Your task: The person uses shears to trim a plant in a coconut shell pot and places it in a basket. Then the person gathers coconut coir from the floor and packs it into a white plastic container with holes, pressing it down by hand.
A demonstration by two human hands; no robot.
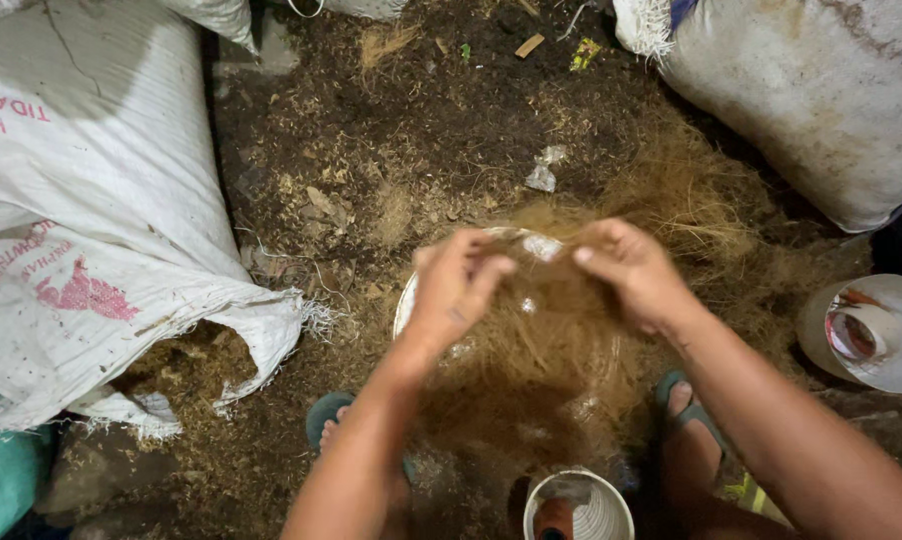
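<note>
Nearest the lens, a small white ribbed cup (579, 508) stands on the dirt floor (391, 110) between two feet in green sandals (323, 415). Above it, left hand (454, 290) and right hand (633, 272) each pinch a tuft of brown coconut fibre (551, 330), fingers closed on the strands, over a round white bowl (408, 300). Torn white woven sack (91, 250) lies along the floor's left edge; another white tub (901, 350) sits at the right edge.
</note>
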